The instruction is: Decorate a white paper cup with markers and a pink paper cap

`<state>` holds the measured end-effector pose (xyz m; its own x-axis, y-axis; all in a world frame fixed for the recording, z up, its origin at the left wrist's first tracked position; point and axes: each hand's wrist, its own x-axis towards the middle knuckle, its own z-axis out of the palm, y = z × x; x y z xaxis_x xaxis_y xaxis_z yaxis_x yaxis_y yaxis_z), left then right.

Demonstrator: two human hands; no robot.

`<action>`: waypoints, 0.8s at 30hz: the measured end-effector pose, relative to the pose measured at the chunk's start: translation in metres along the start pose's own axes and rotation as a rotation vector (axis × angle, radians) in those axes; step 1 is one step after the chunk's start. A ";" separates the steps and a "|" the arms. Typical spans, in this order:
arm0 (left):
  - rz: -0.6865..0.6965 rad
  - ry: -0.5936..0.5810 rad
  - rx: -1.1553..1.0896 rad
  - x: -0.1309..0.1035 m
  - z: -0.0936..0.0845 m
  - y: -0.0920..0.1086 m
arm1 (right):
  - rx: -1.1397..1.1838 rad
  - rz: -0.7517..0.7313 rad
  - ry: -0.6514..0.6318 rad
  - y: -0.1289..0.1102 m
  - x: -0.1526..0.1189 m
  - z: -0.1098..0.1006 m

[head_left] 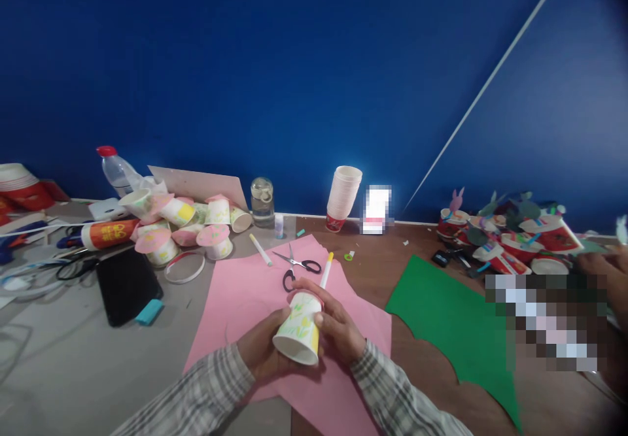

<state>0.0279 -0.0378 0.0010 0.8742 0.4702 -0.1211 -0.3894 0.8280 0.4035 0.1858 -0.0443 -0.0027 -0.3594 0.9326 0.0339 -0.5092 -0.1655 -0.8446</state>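
Pink paper [238,302]: dragging sleeves [216,377] could crease it. Above it, tilted paper cup [301,321], clasped by left hand [263,348] and right hand [342,333]; over-squeezing could dent it. Scissors [293,262] lie open just beyond: careless reach could cut skin.

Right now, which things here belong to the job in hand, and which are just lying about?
Likely the job's:
held cup
pink paper
nearby scissors
yellow-capped pen

Seemingly lying about:
red-capped bottle
clear jar
green sheet
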 end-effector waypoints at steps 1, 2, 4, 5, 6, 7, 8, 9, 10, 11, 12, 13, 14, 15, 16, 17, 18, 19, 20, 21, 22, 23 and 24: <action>0.010 0.006 0.001 0.000 -0.001 0.000 | 0.011 -0.007 0.000 0.001 0.000 -0.001; 0.017 0.011 0.003 0.000 -0.001 -0.001 | 0.024 -0.017 0.001 0.002 0.001 -0.001; 0.024 0.018 0.004 0.000 -0.003 -0.002 | 0.046 -0.038 0.006 0.005 0.001 -0.003; 0.025 0.019 0.002 0.001 -0.003 -0.002 | 0.051 -0.046 0.009 0.007 0.002 -0.004; 0.025 0.021 -0.002 0.001 -0.004 -0.003 | 0.052 -0.051 0.011 0.008 0.002 -0.004; 0.026 0.025 -0.007 0.001 -0.005 -0.003 | 0.048 -0.053 0.012 0.008 0.002 -0.004; 0.028 0.031 -0.011 0.001 -0.005 -0.003 | 0.043 -0.055 0.013 0.008 0.002 -0.004; 0.029 0.036 -0.014 0.001 -0.006 -0.003 | 0.036 -0.057 0.014 0.008 0.002 -0.004; 0.033 0.039 -0.016 0.001 -0.006 -0.003 | 0.027 -0.060 0.014 0.007 0.002 -0.003; 0.040 0.039 -0.016 0.001 -0.007 -0.003 | 0.014 -0.065 0.016 0.005 0.002 -0.002; 0.047 0.037 -0.017 0.001 -0.007 -0.003 | -0.001 -0.069 0.018 0.004 0.002 -0.001; 0.052 0.034 -0.019 0.001 -0.007 -0.003 | -0.016 -0.071 0.022 0.003 0.001 0.000; 0.056 0.031 -0.022 0.001 -0.007 -0.004 | -0.032 -0.072 0.027 0.001 0.001 0.001; 0.060 0.030 -0.026 0.001 -0.008 -0.004 | -0.047 -0.069 0.033 0.000 0.001 0.001; 0.064 0.029 -0.031 0.001 -0.008 -0.004 | -0.059 -0.065 0.036 -0.001 0.001 0.002; 0.070 0.029 -0.037 0.001 -0.008 -0.004 | -0.068 -0.063 0.040 -0.001 0.000 0.003; 0.078 0.029 -0.045 0.001 -0.008 -0.004 | -0.072 -0.061 0.042 -0.002 0.000 0.003; 0.087 0.028 -0.051 0.001 -0.009 -0.004 | -0.075 -0.063 0.044 -0.003 0.000 0.004; 0.094 0.027 -0.055 0.001 -0.009 -0.004 | -0.076 -0.065 0.047 -0.003 0.000 0.004; 0.095 0.029 -0.058 0.001 -0.009 -0.005 | -0.079 -0.065 0.048 -0.003 0.000 0.005; 0.093 0.032 -0.059 0.001 -0.009 -0.004 | -0.083 -0.066 0.052 -0.004 0.000 0.005; 0.088 0.035 -0.058 0.002 -0.010 -0.004 | -0.086 -0.065 0.058 -0.004 0.000 0.006; 0.084 0.039 -0.057 0.002 -0.009 -0.004 | -0.089 -0.063 0.062 -0.004 0.000 0.006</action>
<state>0.0282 -0.0377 -0.0095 0.8261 0.5495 -0.1247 -0.4779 0.8005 0.3617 0.1834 -0.0456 0.0038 -0.2784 0.9588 0.0573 -0.4571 -0.0798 -0.8858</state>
